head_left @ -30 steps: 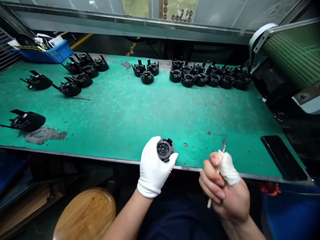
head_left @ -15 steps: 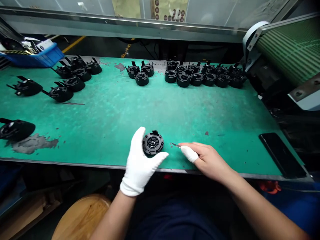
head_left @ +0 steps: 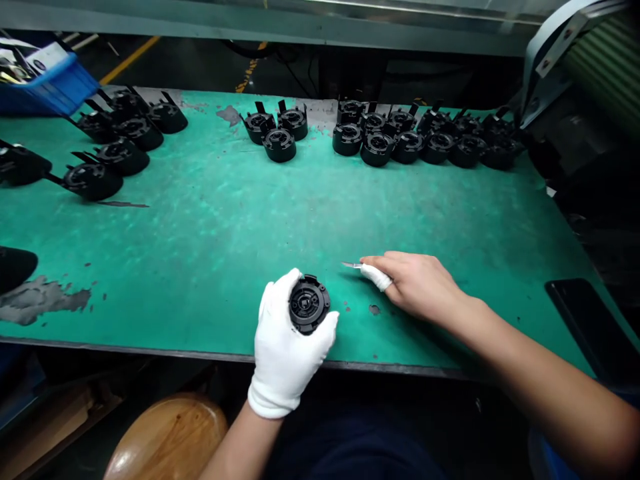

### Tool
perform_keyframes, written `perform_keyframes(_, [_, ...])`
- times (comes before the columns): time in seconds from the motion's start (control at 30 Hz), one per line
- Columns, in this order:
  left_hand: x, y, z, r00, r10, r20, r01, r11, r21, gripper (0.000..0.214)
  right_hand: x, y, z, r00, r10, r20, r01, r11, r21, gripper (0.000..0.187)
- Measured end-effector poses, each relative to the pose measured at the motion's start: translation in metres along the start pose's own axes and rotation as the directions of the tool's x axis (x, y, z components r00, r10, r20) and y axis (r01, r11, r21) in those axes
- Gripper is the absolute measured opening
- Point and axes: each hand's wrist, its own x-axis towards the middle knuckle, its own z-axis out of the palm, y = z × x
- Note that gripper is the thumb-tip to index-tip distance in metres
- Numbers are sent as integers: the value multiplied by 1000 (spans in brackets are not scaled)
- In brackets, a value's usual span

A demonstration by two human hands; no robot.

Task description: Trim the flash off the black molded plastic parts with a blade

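My left hand [head_left: 285, 347], in a white glove, is closed around a round black plastic part [head_left: 309, 305] near the front edge of the green mat [head_left: 240, 227]. The part's ribbed face points up toward me. My right hand [head_left: 417, 283] is bare with a white wrap on the thumb. It rests low on the mat just right of the part and pinches a small knife [head_left: 352, 265], whose blade tip points left.
Several more black parts [head_left: 425, 137] stand in a row at the back right, three black parts [head_left: 277, 130] at back centre, and others with long tabs [head_left: 107, 143] at the left. A blue bin [head_left: 47, 83] sits far left. A black phone [head_left: 587, 327] lies at the right edge. A wooden stool [head_left: 165, 437] is below.
My right hand swung down from upright at the table edge and laid the knife flat on the mat, blade pointing left. My left hand kept the part, turning it slightly.
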Motion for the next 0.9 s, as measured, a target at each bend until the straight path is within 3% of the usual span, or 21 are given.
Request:
perform_keyframes(0.17, [-1, 1, 1, 1000, -16, -2, 16, 1000, 10, 74, -6, -6, -7, 977, -190, 98, 175, 974, 145, 37])
perform_keyframes(0.37, [0, 1, 2, 1000, -14, -9, 14, 1000, 5, 71, -4, -18, -5, 970, -198, 144, 187, 978, 92, 38])
perform_keyframes(0.43, [1, 1, 1, 1000, -10, -10, 10, 1000, 0, 71, 1, -11, -4, 979, -158, 128, 157, 987, 20, 39])
perform_keyframes(0.57, [1, 0, 1, 1000, -18, 2, 18, 1000, -3, 73, 7, 17, -2, 997, 83, -11, -83, 991, -109, 40])
perform_keyframes(0.63, [1, 0, 2, 1000, -28, 1, 28, 999, -18, 73, 3, 25, -1, 990, 113, -89, -112, 994, 14, 38])
perform_keyframes(0.73, [2, 0, -1, 997, -73, -2, 73, 994, -83, 76, -12, 13, 5, 987, 74, -143, -17, 932, 363, 32])
perform_keyframes(0.8, [5, 1, -10, 989, -134, 69, 145, 968, -205, 76, -25, -8, 11, 992, 36, -119, 42, 804, 593, 39])
perform_keyframes(0.9, [8, 8, -30, 928, -163, 335, 295, 871, -393, 65, -47, -43, 26, 995, -61, -79, 100, 575, 812, 61])
